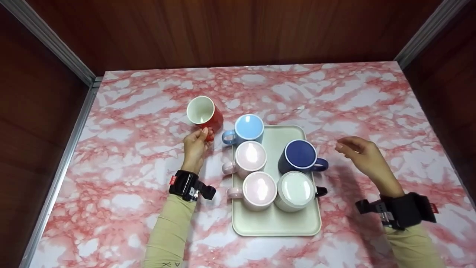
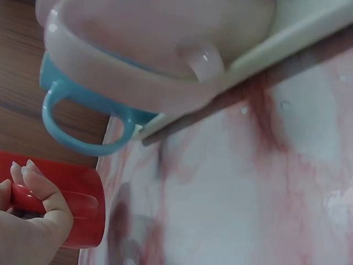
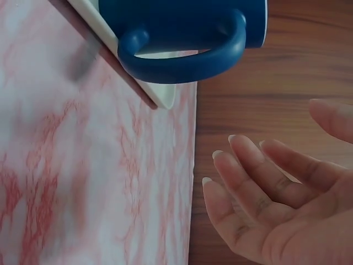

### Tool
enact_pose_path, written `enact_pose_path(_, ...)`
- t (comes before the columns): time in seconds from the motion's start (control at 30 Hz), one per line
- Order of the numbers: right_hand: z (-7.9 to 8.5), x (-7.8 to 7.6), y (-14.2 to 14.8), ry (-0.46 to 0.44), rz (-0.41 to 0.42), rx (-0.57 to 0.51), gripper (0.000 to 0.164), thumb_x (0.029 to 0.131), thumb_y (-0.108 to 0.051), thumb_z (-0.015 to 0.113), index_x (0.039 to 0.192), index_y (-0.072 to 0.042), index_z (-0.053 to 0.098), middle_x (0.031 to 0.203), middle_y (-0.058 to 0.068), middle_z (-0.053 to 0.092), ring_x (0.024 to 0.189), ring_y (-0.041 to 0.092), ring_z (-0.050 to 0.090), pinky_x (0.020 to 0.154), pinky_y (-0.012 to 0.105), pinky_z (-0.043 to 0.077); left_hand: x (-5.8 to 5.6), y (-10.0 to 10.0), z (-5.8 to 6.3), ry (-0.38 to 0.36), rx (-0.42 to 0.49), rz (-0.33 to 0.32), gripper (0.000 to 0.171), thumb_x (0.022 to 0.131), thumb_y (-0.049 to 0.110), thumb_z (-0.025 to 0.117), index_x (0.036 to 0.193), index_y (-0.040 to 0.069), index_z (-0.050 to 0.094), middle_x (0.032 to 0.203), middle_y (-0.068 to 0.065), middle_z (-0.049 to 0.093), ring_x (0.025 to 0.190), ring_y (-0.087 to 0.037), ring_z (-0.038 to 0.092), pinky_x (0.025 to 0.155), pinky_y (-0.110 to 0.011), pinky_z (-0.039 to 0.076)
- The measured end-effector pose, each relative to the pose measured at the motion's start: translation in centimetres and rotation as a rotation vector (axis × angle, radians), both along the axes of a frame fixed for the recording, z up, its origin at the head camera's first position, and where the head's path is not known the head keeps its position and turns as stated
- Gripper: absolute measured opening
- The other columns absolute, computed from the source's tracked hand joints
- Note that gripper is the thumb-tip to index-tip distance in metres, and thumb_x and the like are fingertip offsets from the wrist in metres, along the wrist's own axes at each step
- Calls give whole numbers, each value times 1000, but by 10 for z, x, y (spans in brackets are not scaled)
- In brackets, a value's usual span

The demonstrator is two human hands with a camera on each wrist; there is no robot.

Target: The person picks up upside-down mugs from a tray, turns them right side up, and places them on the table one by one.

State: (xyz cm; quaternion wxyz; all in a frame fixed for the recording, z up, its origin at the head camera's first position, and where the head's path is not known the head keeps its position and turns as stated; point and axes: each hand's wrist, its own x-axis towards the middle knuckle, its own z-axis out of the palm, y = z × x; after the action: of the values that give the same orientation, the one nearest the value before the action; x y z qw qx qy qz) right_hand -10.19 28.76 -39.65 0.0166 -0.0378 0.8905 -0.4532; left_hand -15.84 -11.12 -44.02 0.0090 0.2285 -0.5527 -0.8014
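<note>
A red mug (image 1: 215, 120) with a pale inside stands beyond the tray's left corner, mouth up. My left hand (image 1: 195, 148) grips its handle, fingers curled round it in the left wrist view. Whether its base touches the table, I cannot tell. On the pale tray (image 1: 277, 227) are a light blue mug (image 1: 249, 127), a pink mug (image 1: 251, 158), another pink mug (image 1: 259, 190), a dark blue mug (image 1: 300, 155) and a white mug (image 1: 294, 190) with a black handle. My right hand (image 1: 359, 152) hovers right of the dark blue mug, holding nothing, its fingers loosely bent.
Handles on the tray's left column stick out past its left edge, those on the right past its right edge. A red-and-white marbled table (image 1: 122, 149) lies beneath. Dark wooden panels (image 1: 241, 33) enclose the back and both sides.
</note>
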Motion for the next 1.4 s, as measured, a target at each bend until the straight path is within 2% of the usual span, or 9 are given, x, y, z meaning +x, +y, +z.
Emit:
enact_pose_path(0.23, -1, 1, 1, -28, 11, 16, 36, 91, -27, 57, 111, 4, 59, 107, 21, 61, 85, -5, 55, 70, 14, 45, -4, -2, -7, -38, -15, -23, 26, 94, 4, 47, 111, -14, 55, 84, -7, 59, 72, -13, 57, 60, -19, 46)
enact_pose_path(0.6, -2, 2, 1, -42, 25, 11, 40, 91, -29, 57, 112, 4, 59, 107, 21, 61, 85, -5, 55, 70, 14, 45, -7, 0, -9, -8, -75, -66, 26, 94, 4, 47, 109, -15, 55, 86, -10, 61, 75, -15, 58, 62, -19, 49)
enact_pose_path(0.73, -3, 1, 2, -37, 24, 14, 39, 91, -28, 57, 112, 4, 59, 106, 20, 61, 85, -4, 56, 70, 14, 45, -2, 1, -6, 13, -238, -116, 25, 94, 4, 47, 107, -15, 57, 91, -18, 61, 76, -20, 56, 65, -23, 49)
enact_pose_path(0.87, -3, 2, 1, -34, 29, -2, 36, 91, -25, 57, 110, 5, 59, 104, 21, 61, 84, -3, 56, 69, 15, 46, 4, 2, -1, 34, -519, -136, 23, 90, 4, 55, 107, -11, 61, 95, -21, 62, 80, -24, 58, 70, -28, 46)
enact_pose_path(1.03, -5, 1, -1, -46, 42, -20, 36, 91, -23, 57, 112, 8, 58, 106, 23, 60, 84, -3, 56, 70, 15, 46, 15, 4, 6, 131, -808, -56, 24, 84, 4, 61, 106, -6, 62, 98, -19, 64, 93, -29, 59, 85, -36, 41)
enact_pose_path(1.13, -6, 0, -3, -59, 51, -24, 37, 92, -22, 56, 113, 8, 56, 107, 23, 59, 85, -4, 56, 71, 15, 46, 20, 6, 11, 208, -862, -10, 21, 82, 2, 62, 101, -6, 62, 94, -17, 62, 88, -29, 59, 83, -38, 40)
enact_pose_path(1.2, -7, -1, -4, -63, 58, -21, 37, 92, -21, 56, 114, 9, 56, 107, 24, 59, 85, -4, 56, 71, 15, 46, 23, 8, 13, 241, -869, -18, 19, 81, 1, 62, 99, -5, 63, 91, -15, 62, 85, -27, 58, 80, -36, 41)
enact_pose_path(1.27, -7, -1, -5, -68, 58, -13, 37, 92, -22, 56, 114, 8, 56, 108, 24, 59, 85, -4, 55, 71, 15, 46, 23, 12, 15, 259, -872, -63, 17, 81, 1, 63, 97, -4, 63, 90, -14, 63, 84, -26, 59, 79, -35, 43)
enact_pose_path(1.4, -6, 0, -8, -54, 58, 17, 37, 91, -24, 57, 113, 7, 58, 106, 22, 60, 84, -5, 54, 70, 14, 45, 22, 18, 17, 271, -917, -211, 22, 82, 1, 62, 104, -5, 63, 98, -16, 63, 91, -28, 58, 82, -36, 43)
